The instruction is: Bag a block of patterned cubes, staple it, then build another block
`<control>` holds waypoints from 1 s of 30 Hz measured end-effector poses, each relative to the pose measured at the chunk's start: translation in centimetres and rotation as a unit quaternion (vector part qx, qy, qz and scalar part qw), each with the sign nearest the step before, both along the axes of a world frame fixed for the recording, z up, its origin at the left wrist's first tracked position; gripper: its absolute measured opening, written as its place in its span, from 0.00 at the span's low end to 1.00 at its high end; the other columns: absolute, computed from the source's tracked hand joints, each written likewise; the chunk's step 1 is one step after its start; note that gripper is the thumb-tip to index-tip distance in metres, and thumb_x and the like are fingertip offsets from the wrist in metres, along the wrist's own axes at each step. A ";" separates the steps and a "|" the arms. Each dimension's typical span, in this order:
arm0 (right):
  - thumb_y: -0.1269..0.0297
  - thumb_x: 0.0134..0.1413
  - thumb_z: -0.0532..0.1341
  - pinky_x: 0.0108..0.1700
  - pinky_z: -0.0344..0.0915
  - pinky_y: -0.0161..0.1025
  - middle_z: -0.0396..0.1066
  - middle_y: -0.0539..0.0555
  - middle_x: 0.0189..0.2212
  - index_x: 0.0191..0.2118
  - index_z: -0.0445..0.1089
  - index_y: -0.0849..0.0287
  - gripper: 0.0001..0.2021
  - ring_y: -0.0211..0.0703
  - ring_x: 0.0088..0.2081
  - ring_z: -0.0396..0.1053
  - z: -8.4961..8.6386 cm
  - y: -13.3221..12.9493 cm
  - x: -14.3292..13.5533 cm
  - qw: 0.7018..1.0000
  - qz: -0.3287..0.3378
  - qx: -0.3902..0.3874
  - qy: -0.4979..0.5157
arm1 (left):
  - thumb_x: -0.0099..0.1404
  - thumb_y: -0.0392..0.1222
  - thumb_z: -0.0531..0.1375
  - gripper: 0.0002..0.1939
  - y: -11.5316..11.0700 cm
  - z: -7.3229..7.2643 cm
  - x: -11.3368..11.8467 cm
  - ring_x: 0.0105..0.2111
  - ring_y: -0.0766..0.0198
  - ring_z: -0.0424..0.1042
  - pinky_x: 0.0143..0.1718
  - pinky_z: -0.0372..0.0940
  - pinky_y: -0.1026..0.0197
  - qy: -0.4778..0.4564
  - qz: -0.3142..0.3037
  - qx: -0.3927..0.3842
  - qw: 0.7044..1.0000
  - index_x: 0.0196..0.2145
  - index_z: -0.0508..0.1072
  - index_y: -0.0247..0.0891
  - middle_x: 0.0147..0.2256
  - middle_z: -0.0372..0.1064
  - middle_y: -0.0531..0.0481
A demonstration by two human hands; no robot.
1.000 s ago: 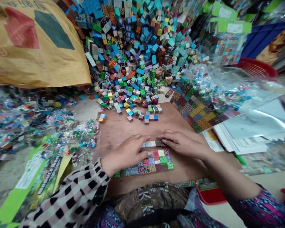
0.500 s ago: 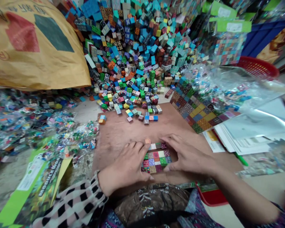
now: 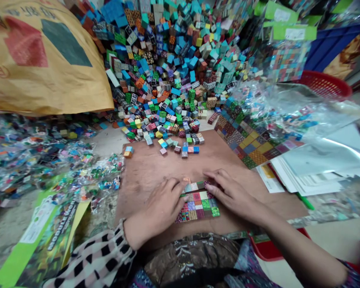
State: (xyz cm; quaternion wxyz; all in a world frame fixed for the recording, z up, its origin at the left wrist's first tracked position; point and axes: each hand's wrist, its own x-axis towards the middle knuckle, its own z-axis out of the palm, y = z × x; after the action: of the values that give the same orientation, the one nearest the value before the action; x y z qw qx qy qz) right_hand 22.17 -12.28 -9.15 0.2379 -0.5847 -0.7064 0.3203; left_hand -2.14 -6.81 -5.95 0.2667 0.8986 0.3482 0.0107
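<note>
Small patterned cube blocks lie in close rows on a brown board. A separate short row of blocks is set just beyond them, with a narrow gap between. My left hand rests at the left ends of the rows, thumb and fingers apart and touching the blocks. At the right end of the short row, my right hand has its thumb against the blocks, its curved fingers apart from the thumb. An orange block sits beyond the short row, partly hidden by my left fingers.
A big heap of mixed blocks spreads behind the board, with several loose ones on its far edge. Left are a yellow sack, small bagged pieces and green-topped packaging. A patterned block panel and white papers lie right.
My left thumb has drawn up and away from the near edge to the rows' left side. My right thumb has moved up to the short row's right end, uncovering the nearer blocks.
</note>
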 end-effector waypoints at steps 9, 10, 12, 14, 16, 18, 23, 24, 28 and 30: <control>0.60 0.64 0.55 0.49 0.67 0.51 0.75 0.59 0.46 0.48 0.72 0.58 0.13 0.51 0.47 0.71 -1.1 1.4 0.0 0.998 -0.021 0.002 -0.066 | 0.67 0.36 0.53 0.11 1.6 -0.6 0.6 0.45 0.53 0.72 0.48 0.67 0.46 -0.018 0.066 -0.011 0.998 0.45 0.71 0.37 0.44 0.73 0.43; 0.61 0.64 0.55 0.49 0.67 0.51 0.76 0.58 0.46 0.48 0.72 0.57 0.13 0.51 0.47 0.71 -1.2 1.5 -0.1 0.998 -0.024 0.001 -0.062 | 0.67 0.37 0.53 0.11 1.7 -0.7 0.6 0.45 0.53 0.72 0.48 0.67 0.46 -0.024 0.068 -0.016 0.997 0.45 0.71 0.38 0.45 0.74 0.43; 0.62 0.63 0.56 0.48 0.67 0.50 0.76 0.58 0.45 0.47 0.73 0.56 0.11 0.50 0.46 0.72 -1.3 1.6 -0.3 0.998 -0.031 0.002 -0.051 | 0.67 0.38 0.53 0.11 1.8 -1.0 0.5 0.43 0.54 0.73 0.46 0.67 0.48 -0.032 0.075 -0.023 0.996 0.44 0.71 0.39 0.43 0.75 0.44; 0.63 0.63 0.57 0.47 0.67 0.48 0.77 0.57 0.42 0.44 0.73 0.56 0.10 0.49 0.43 0.72 -1.3 1.8 -0.6 0.998 -0.033 0.004 -0.045 | 0.67 0.39 0.53 0.11 1.8 -1.4 0.4 0.40 0.57 0.74 0.43 0.69 0.51 -0.040 0.089 -0.030 0.995 0.44 0.72 0.40 0.40 0.76 0.46; 0.63 0.63 0.57 0.44 0.67 0.46 0.77 0.56 0.38 0.40 0.74 0.56 0.09 0.48 0.41 0.72 -1.2 2.1 -0.8 0.998 -0.031 0.000 -0.046 | 0.67 0.39 0.53 0.12 1.8 -1.7 0.3 0.38 0.58 0.74 0.40 0.70 0.54 -0.048 0.108 -0.041 0.992 0.45 0.72 0.40 0.37 0.76 0.47; 0.62 0.63 0.57 0.41 0.67 0.44 0.77 0.56 0.36 0.38 0.74 0.57 0.09 0.47 0.38 0.72 -1.0 2.3 -0.9 0.998 -0.034 -0.007 -0.043 | 0.66 0.40 0.53 0.13 1.7 -1.8 0.0 0.36 0.59 0.74 0.38 0.70 0.55 -0.054 0.125 -0.050 0.989 0.46 0.72 0.40 0.35 0.75 0.48; 0.63 0.64 0.54 0.41 0.67 0.44 0.77 0.56 0.35 0.38 0.75 0.57 0.12 0.46 0.37 0.72 -0.6 2.8 -1.4 0.999 -0.039 -0.002 -0.033 | 0.67 0.41 0.52 0.17 1.9 -1.8 -0.7 0.35 0.59 0.75 0.37 0.71 0.55 -0.097 0.170 -0.044 0.980 0.52 0.70 0.42 0.35 0.75 0.49; 0.64 0.64 0.52 0.42 0.67 0.44 0.77 0.57 0.36 0.38 0.75 0.57 0.13 0.46 0.38 0.72 -0.6 2.8 -1.5 0.999 -0.032 0.003 -0.030 | 0.66 0.41 0.52 0.18 2.0 -1.9 -0.8 0.37 0.58 0.75 0.38 0.72 0.54 -0.109 0.186 -0.046 0.975 0.54 0.68 0.42 0.37 0.75 0.48; 0.69 0.64 0.51 0.46 0.66 0.45 0.77 0.56 0.39 0.45 0.75 0.55 0.15 0.45 0.42 0.71 -0.7 2.9 -2.3 0.999 0.031 0.029 -0.007 | 0.66 0.40 0.53 0.25 2.6 -2.4 -0.8 0.41 0.57 0.75 0.43 0.71 0.51 -0.140 0.238 -0.057 0.959 0.60 0.62 0.41 0.44 0.75 0.45; 0.70 0.64 0.52 0.46 0.66 0.46 0.76 0.56 0.38 0.49 0.74 0.55 0.16 0.46 0.42 0.71 -0.6 2.9 -2.5 0.997 0.053 0.046 -0.023 | 0.66 0.41 0.54 0.27 2.7 -2.7 -0.6 0.43 0.55 0.74 0.46 0.70 0.47 -0.136 0.241 -0.046 0.960 0.62 0.59 0.41 0.50 0.72 0.43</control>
State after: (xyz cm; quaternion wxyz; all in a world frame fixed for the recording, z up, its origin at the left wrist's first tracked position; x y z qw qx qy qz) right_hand 19.65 -9.34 -9.77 0.2306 -0.5424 -0.7555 0.2860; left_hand -2.71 -4.13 -8.68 0.3422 0.7648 0.5150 0.1810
